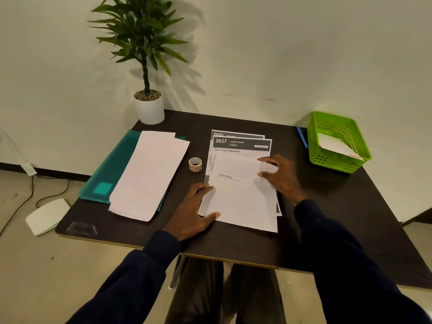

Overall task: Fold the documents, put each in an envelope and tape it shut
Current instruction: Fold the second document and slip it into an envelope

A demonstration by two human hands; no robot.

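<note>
Presently, the folding step is judged to be in hand: the top white printed paper document, headed 2637 Living Room, lies on the dark square table over a second sheet, its near part turned up so that the blank back is shown. The left hand is laid spread on the left edge, thumb and forefinger flat upon it, nothing being gripped. The right hand is set at the right edge, where the turned-up flap appears to be pinched between thumb and curled fingers, though blur limits certainty. Next, the flap's edges would need to be squared and the crease pressed flat. The white long paper envelopes are found on a teal plastic folder to the left, and the clear tape roll stands between them and the documents; neither is touched.
</note>
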